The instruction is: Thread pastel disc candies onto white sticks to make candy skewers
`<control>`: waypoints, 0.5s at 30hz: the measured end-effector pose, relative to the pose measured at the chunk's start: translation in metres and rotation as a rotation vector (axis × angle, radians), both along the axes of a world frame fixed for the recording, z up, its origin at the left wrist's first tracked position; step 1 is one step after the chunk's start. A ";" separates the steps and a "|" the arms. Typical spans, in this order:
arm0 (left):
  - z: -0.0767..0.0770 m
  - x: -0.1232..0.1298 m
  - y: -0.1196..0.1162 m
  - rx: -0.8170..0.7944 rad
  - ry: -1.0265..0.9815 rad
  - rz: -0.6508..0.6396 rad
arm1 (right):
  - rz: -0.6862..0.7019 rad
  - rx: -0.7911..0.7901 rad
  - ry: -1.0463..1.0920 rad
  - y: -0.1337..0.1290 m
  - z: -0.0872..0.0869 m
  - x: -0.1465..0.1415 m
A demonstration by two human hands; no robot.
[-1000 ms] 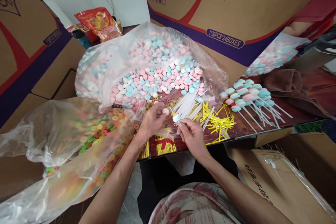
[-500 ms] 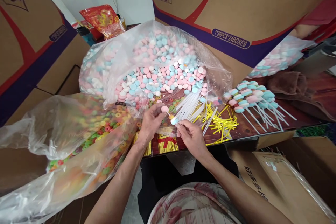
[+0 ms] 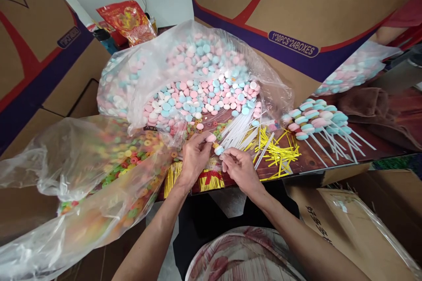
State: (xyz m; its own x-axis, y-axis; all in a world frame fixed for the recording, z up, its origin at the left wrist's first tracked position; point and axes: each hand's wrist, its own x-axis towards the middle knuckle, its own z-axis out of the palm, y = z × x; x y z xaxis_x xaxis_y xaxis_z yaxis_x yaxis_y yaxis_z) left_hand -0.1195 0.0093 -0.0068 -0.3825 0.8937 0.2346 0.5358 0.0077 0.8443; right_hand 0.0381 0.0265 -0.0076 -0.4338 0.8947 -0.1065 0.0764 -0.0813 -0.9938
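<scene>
My left hand [image 3: 197, 156] pinches a pink marshmallow [image 3: 211, 138] between thumb and fingertips. Just to its right, my right hand [image 3: 243, 170] is closed on a marshmallow skewer; its stick is mostly hidden by the fingers. On the skewer sit a blue-and-white marshmallow [image 3: 219, 150] and, above it, a small orange-yellow gummy [image 3: 215, 145]. The pink marshmallow is right by the gummy; whether they touch I cannot tell. Behind my hands lie a bundle of white sticks [image 3: 235, 128] and a loose pink marshmallow [image 3: 199, 126].
An open plastic bag of pink, white and blue marshmallows [image 3: 198, 96] spreads at the back. Gummy rings fill another bag [image 3: 132, 162] at left. Gold twist ties [image 3: 278, 151] and finished-looking skewers [image 3: 319, 118] lie to the right. Large cartons [image 3: 250, 22] stand behind. A co-worker's sleeve [image 3: 404, 13] shows far right.
My left hand has shifted right, bringing the pink marshmallow nearer the skewer's top and turning it more edge-on. My right hand keeps its hold almost in place. The view has tilted slightly.
</scene>
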 end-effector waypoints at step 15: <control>0.013 0.008 -0.016 -0.116 -0.108 -0.191 | -0.071 -0.013 0.032 0.004 -0.004 -0.014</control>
State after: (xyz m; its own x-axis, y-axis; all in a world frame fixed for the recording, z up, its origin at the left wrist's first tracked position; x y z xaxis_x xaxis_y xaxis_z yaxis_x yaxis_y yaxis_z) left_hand -0.1111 -0.0069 0.0061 -0.2216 0.9706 0.0935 0.4431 0.0149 0.8963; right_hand 0.0242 0.0302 -0.0118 -0.3731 0.9217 -0.1058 0.0386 -0.0985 -0.9944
